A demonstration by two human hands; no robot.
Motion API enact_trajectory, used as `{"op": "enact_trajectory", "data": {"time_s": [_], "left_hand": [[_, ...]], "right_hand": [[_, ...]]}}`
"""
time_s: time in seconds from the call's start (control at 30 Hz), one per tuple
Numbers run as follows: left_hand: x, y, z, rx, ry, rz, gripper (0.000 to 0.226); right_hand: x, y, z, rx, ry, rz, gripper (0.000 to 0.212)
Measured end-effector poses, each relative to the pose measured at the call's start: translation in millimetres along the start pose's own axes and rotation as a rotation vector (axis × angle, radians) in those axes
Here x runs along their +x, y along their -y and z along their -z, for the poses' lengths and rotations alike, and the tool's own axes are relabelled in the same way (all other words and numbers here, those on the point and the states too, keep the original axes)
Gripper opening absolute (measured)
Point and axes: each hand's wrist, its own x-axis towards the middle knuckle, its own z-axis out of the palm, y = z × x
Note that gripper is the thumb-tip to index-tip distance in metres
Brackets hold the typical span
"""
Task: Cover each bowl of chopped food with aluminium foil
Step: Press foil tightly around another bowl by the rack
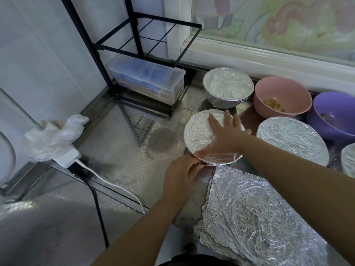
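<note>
A foil-covered bowl [197, 135] sits in the middle of the steel counter. My right hand [222, 135] lies flat on its foil top, fingers spread. My left hand [180, 173] pinches the foil at the bowl's near rim. Another foil-covered bowl [227, 86] stands behind it, one more [292, 141] to the right, and a third [348, 160] shows at the right edge. A pink bowl [282, 98] with yellow chopped food stands uncovered. A purple bowl [334, 116] is uncovered too. A loose crumpled foil sheet [249, 217] lies near me.
A black wire rack [134, 35] stands at the back left over a clear plastic box [148, 79] of blue items. A white adapter [67, 160] with cables and a crumpled plastic bag [53, 135] lie at the left. A window sill [249, 54] runs behind the bowls.
</note>
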Motion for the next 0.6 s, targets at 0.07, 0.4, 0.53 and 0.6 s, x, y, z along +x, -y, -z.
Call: {"op": "enact_trajectory", "data": {"time_s": [0.07, 0.4, 0.53, 0.6], "left_hand": [[3, -2, 5, -0.074, 0.035, 0.050, 0.025], [19, -13, 13, -0.489, 0.078, 0.574, 0.023], [23, -16, 17, -0.680, 0.073, 0.738, 0.035], [28, -20, 20, -0.804, 0.103, 0.839, 0.030]], "right_hand": [[0, 0, 0, -0.001, -0.001, 0.000, 0.153], [1, -1, -3, 0.007, -0.012, 0.003, 0.153], [1, -1, -3, 0.014, -0.010, 0.008, 0.153], [2, -1, -3, 0.020, -0.011, 0.008, 0.154]]}}
